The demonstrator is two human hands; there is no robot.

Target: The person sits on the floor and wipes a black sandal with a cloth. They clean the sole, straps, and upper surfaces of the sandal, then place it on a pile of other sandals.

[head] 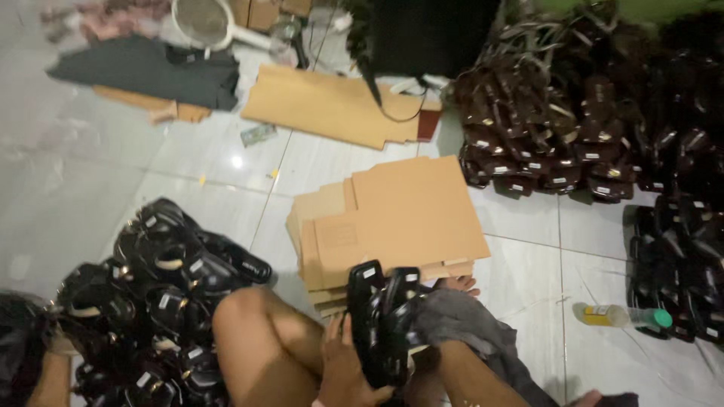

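Left hand (343,369), low in the frame between the bent knees, fingers (332,335) curled around the lower half of a pair of black sandals (381,320) held upright, soles pressed together. Right hand not identifiable; its state cannot be told. Left of the knee, a heap of glossy black sandals (162,279) on the tiled floor (98,188). Beyond the held pair, a stack of flattened brown cardboard (400,215). Right, a small green-capped bottle (622,316). Farthest, dark stacked sandals (573,128) and another cardboard sheet (324,102).
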